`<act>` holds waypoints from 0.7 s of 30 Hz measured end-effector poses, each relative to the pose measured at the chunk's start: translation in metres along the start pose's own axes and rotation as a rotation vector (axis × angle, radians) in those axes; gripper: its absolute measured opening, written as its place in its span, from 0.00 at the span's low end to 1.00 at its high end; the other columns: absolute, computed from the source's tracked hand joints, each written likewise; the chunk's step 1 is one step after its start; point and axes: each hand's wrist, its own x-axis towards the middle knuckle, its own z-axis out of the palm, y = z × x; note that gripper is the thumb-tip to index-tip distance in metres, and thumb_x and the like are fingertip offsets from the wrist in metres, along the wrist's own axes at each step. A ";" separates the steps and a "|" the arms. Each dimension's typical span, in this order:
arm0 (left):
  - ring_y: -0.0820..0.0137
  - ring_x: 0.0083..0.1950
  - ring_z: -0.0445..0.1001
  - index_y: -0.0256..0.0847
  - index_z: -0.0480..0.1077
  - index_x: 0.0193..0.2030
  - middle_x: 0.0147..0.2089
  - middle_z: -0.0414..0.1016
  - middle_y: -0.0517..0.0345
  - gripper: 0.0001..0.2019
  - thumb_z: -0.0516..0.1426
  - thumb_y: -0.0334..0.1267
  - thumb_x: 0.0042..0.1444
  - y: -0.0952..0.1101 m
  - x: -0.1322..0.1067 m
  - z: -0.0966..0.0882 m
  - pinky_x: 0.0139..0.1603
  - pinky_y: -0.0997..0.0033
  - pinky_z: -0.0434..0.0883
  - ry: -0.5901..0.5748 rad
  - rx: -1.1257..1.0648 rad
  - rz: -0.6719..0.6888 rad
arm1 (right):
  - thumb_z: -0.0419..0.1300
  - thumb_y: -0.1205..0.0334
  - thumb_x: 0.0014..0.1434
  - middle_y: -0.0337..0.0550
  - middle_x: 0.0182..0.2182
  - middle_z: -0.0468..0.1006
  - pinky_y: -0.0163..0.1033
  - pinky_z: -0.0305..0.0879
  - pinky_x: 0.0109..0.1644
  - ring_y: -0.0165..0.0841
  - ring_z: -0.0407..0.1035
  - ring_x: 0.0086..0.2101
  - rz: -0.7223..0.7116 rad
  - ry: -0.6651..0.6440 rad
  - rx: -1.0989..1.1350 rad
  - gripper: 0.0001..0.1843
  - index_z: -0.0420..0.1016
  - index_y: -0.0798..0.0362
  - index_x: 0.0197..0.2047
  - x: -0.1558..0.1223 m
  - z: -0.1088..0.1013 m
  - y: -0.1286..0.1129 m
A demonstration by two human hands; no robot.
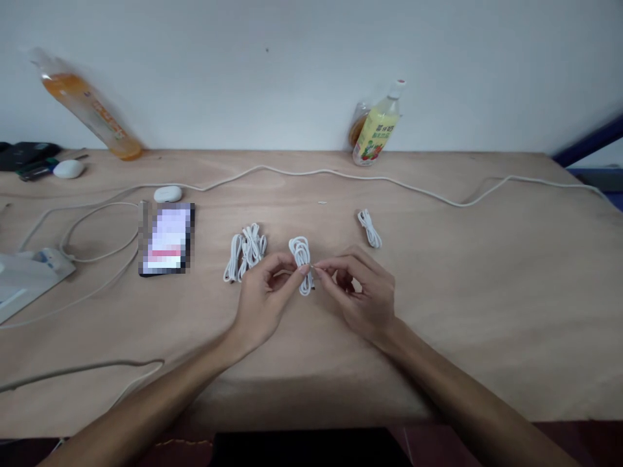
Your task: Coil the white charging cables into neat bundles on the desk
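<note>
A coiled white cable [300,250] is held over the middle of the table, bundled into long loops. My left hand [270,288] pinches it at its waist between thumb and fingers. Just right of the bundle, the fingertips of my right hand [363,288] are pressed together on something thin and small at the cable's middle, too small to name. Beyond my left hand lie more bundled white cables [247,246], side by side. Another small white cable bundle [370,228] rests on the table past my right hand.
A phone [168,239] and a white earbud case [168,194] lie at the left, near a power strip [29,282]. One long white cord [311,172] crosses the wooden table [487,292]. An orange drink bottle [97,117] and a yellow-labelled bottle [377,130] stand by the wall.
</note>
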 end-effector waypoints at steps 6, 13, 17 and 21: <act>0.67 0.38 0.81 0.42 0.80 0.37 0.37 0.85 0.57 0.06 0.68 0.41 0.62 0.003 0.001 0.000 0.41 0.69 0.79 0.018 -0.006 0.012 | 0.71 0.59 0.65 0.38 0.29 0.79 0.39 0.63 0.28 0.31 0.67 0.26 0.249 -0.031 0.195 0.04 0.87 0.45 0.37 0.002 0.002 -0.006; 0.66 0.39 0.83 0.42 0.80 0.37 0.37 0.86 0.56 0.07 0.70 0.42 0.61 0.004 0.001 0.001 0.42 0.69 0.79 0.028 -0.011 -0.011 | 0.73 0.55 0.61 0.38 0.28 0.80 0.39 0.64 0.31 0.32 0.69 0.28 0.458 -0.084 0.412 0.06 0.87 0.47 0.35 0.006 0.003 -0.005; 0.67 0.40 0.83 0.42 0.80 0.37 0.37 0.86 0.57 0.08 0.71 0.41 0.60 0.005 0.001 0.000 0.43 0.69 0.79 0.023 -0.032 -0.007 | 0.73 0.54 0.59 0.39 0.27 0.80 0.39 0.65 0.32 0.32 0.70 0.29 0.507 -0.106 0.467 0.08 0.86 0.48 0.34 0.008 0.003 -0.003; 0.66 0.39 0.83 0.43 0.81 0.37 0.37 0.87 0.57 0.07 0.70 0.43 0.62 0.006 0.001 0.000 0.44 0.66 0.80 0.013 -0.020 -0.007 | 0.72 0.52 0.60 0.39 0.28 0.80 0.40 0.67 0.33 0.33 0.70 0.30 0.525 -0.123 0.468 0.09 0.85 0.48 0.35 0.008 0.002 -0.003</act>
